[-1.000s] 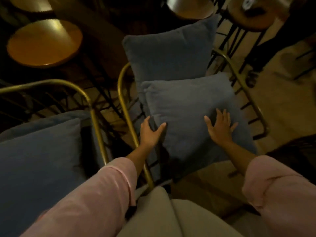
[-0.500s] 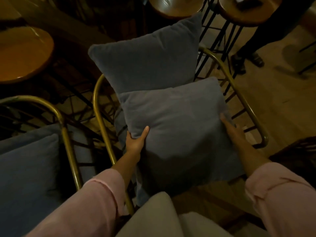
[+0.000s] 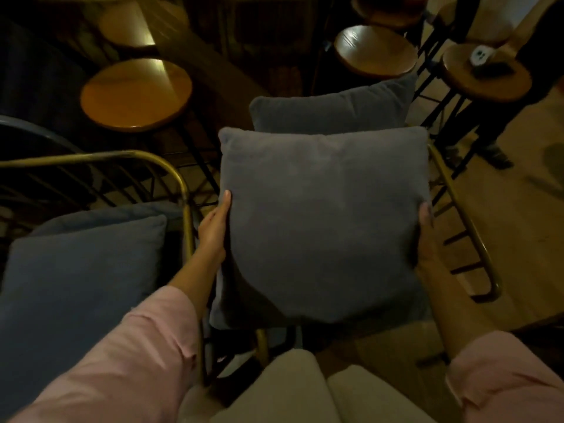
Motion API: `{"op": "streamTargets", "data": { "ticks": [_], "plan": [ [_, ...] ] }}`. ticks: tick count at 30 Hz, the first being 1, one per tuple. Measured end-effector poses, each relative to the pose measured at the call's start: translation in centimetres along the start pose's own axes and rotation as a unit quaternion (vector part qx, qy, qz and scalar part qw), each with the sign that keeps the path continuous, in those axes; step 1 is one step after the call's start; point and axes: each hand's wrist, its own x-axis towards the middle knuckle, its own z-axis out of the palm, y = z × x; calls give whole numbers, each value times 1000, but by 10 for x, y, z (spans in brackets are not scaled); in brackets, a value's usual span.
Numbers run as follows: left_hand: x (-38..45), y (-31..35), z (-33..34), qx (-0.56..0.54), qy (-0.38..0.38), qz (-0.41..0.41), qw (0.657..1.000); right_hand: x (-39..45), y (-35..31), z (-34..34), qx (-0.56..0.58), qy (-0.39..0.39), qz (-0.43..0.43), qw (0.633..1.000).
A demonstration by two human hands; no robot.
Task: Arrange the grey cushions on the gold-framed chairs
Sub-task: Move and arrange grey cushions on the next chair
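Note:
I hold a square grey cushion (image 3: 323, 224) by its two side edges over the seat of a gold-framed chair (image 3: 464, 221). My left hand (image 3: 215, 227) presses its left edge, and my right hand (image 3: 425, 236) grips its right edge, fingers mostly hidden behind the fabric. A second grey cushion (image 3: 332, 112) leans against the chair's back, partly covered by the one I hold. To the left stands another gold-framed chair (image 3: 183, 190) with a blue-grey cushion (image 3: 76, 276) on its seat.
Round wooden stools (image 3: 135, 93) (image 3: 375, 51) on black metal legs stand close behind the chairs. The stool at the right (image 3: 485, 73) carries a small white object and a dark one. A person's shoe (image 3: 496, 155) shows on the wooden floor at right.
The front cushion has been lifted from lying on the seat and now faces me squarely, held at both sides. My hands shifted from its top surface to its edges.

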Motion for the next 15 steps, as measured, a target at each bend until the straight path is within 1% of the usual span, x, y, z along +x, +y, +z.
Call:
{"op": "streamTargets", "data": {
  "ticks": [2,4,7,11,15],
  "plan": [
    [3,28,-34,-9,26,27,999,-12,-16,33,33,-44,18,998],
    [5,55,-75,-12,52,60,997,-45,-39,85,29,-113,23,993],
    [9,91,-143,18,106,97,989,-93,-64,156,10,-159,-25,987],
    [25,125,-247,24,162,123,979,-147,-76,254,-7,-246,-24,969],
    [42,155,-337,4,182,146,972,-182,-78,353,-14,-309,-10,951]
  ]
}}
